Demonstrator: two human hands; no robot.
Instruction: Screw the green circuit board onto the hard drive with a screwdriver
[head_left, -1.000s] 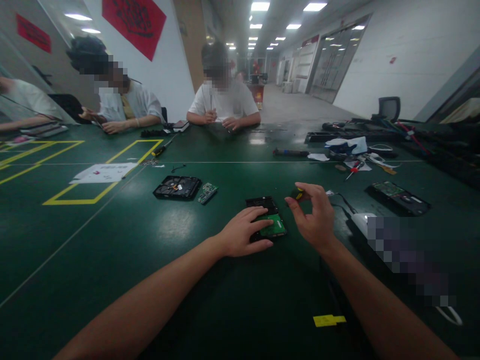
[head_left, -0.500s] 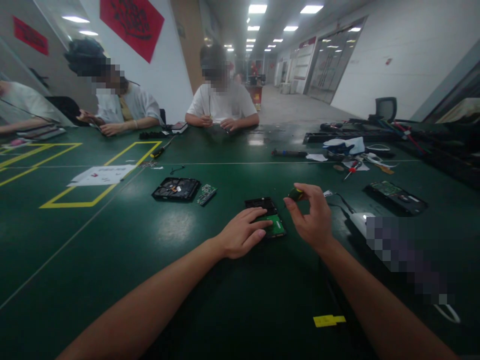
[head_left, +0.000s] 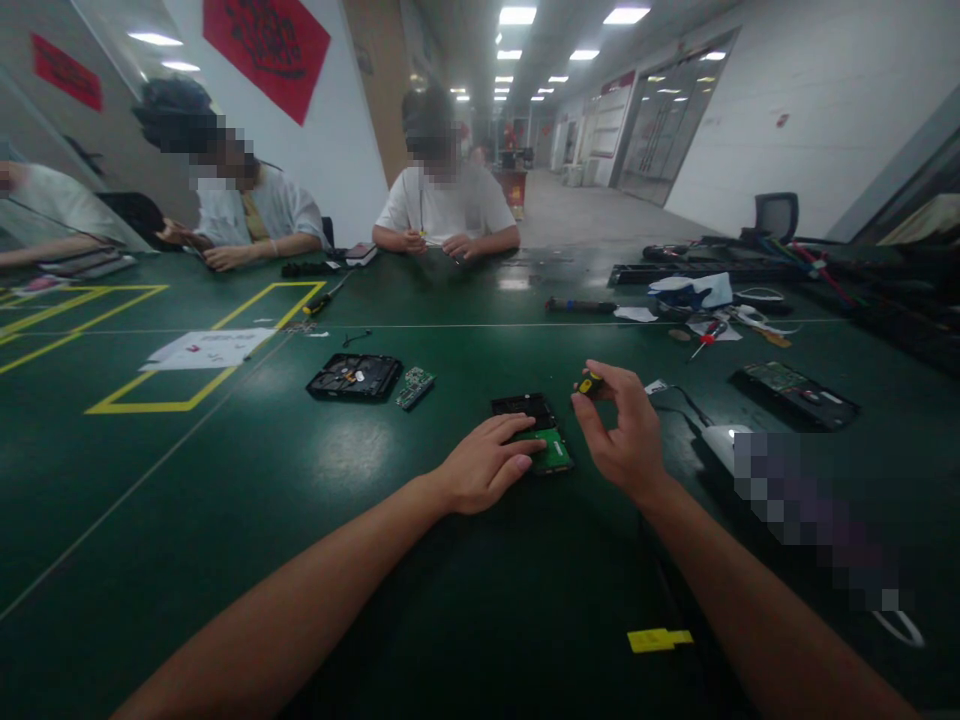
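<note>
My left hand (head_left: 487, 462) lies over a hard drive (head_left: 556, 452), its fingers stretched across the green circuit board and the black casing. Part of the drive is hidden beneath those fingers. To the right and slightly above it, my right hand (head_left: 628, 428) pinches a short yellow-and-black screwdriver handle (head_left: 590, 384) between thumb and fingers. I cannot make out the screwdriver's shaft or tip. Left of the drive lie a loose circuit board (head_left: 415, 387) and an opened black drive casing (head_left: 355, 377).
Another drive (head_left: 796, 394) sits at the right, near a partly pixelated white power strip (head_left: 724, 440). A yellow tag (head_left: 660, 640) lies close to my right forearm. Tools, paper and cables are spread farther back, and several people sit across the green table (head_left: 225, 500).
The screwdriver handle has turned in my right fingers, so more of its yellow end faces me. My left hand stays put on the hard drive. The view has shifted very slightly.
</note>
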